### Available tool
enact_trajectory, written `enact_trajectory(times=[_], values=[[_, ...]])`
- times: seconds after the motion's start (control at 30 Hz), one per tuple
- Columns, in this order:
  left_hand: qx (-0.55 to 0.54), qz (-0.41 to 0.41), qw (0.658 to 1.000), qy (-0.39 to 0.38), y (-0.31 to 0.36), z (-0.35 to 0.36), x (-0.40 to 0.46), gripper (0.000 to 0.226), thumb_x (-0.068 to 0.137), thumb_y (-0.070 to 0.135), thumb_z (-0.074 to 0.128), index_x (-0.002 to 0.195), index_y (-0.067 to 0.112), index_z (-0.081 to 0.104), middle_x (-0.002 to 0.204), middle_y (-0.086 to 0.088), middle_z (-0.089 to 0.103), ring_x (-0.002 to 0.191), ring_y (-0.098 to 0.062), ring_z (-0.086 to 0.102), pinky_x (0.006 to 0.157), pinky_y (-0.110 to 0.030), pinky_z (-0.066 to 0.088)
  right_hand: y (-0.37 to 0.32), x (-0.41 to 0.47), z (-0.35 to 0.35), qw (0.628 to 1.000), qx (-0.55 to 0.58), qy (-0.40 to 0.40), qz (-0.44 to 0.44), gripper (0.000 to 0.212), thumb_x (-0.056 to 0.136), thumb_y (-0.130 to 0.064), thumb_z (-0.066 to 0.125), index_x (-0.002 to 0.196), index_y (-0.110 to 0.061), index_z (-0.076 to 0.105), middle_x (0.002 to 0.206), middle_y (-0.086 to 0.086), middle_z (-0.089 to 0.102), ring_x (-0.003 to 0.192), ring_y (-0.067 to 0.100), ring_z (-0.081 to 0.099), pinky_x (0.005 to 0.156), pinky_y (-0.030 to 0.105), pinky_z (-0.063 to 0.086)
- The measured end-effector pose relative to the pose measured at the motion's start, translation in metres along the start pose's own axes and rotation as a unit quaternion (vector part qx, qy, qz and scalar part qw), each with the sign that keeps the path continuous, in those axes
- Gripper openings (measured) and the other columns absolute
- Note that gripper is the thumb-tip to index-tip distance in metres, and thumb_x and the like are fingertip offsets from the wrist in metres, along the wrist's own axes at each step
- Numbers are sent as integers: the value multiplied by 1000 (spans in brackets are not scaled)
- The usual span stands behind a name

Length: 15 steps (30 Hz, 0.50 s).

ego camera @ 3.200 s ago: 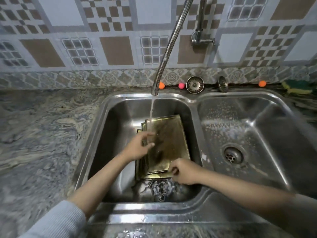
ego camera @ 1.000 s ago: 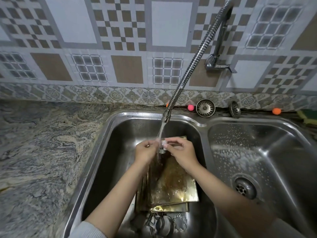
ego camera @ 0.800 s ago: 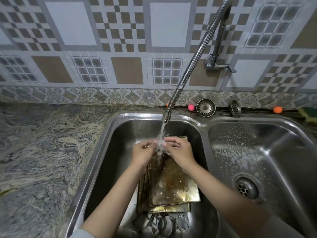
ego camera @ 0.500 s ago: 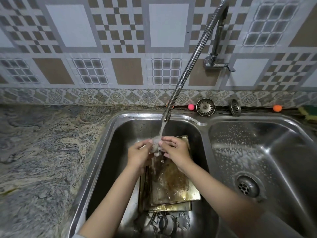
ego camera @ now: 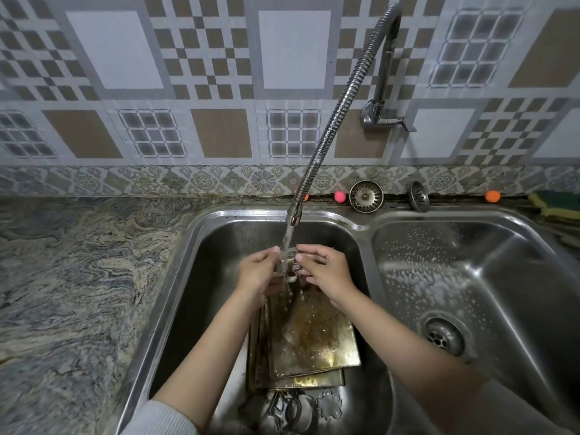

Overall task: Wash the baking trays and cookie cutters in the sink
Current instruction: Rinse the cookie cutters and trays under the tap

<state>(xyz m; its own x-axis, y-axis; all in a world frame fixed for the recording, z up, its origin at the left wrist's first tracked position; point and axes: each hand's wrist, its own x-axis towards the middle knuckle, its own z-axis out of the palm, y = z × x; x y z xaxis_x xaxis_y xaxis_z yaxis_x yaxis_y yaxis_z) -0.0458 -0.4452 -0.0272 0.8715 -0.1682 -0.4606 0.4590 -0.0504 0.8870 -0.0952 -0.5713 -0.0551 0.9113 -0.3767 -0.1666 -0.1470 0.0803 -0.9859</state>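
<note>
Metal cookie cutter [ego camera: 288, 264] under running water above stacked brass-coloured baking trays [ego camera: 309, 343].

Bare forearms; the left hand [ego camera: 257, 271] and right hand [ego camera: 326, 270] seem ringless. Pale ribbed sleeve cuff [ego camera: 157, 419] sits well back.

A home kitchen: a stainless-steel double-bowl sink [ego camera: 361, 226] is set in a swirled grey-and-beige stone worktop [ego camera: 78, 277], under a flexible chrome wall tap [ego camera: 339, 111] and a brown-and-white patterned tile splashback [ego camera: 204, 73].
</note>
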Motion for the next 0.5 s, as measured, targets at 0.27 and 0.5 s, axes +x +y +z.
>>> enact_trajectory(times=[0.27, 0.5], values=[[-3, 14, 1000, 23, 6, -7, 9, 22, 91, 24, 63, 106, 9, 70, 85, -13, 72, 74, -30, 70, 76, -53, 58, -1, 12, 12, 1000, 24, -6, -3, 22, 87, -4, 66, 108, -12, 68, 88, 4, 68, 73, 12, 67, 61, 14, 51], [7, 32, 999, 43, 5, -18, 9, 18, 89, 24, 66, 102, 13, 71, 81, -7, 70, 70, -24, 69, 54, -31, 58, 2, 11, 21, 1000, 20, -18, 2, 21, 88, -4, 64, 93, -24, 67, 86, 3, 68, 72, 15, 67, 73, 27, 57]])
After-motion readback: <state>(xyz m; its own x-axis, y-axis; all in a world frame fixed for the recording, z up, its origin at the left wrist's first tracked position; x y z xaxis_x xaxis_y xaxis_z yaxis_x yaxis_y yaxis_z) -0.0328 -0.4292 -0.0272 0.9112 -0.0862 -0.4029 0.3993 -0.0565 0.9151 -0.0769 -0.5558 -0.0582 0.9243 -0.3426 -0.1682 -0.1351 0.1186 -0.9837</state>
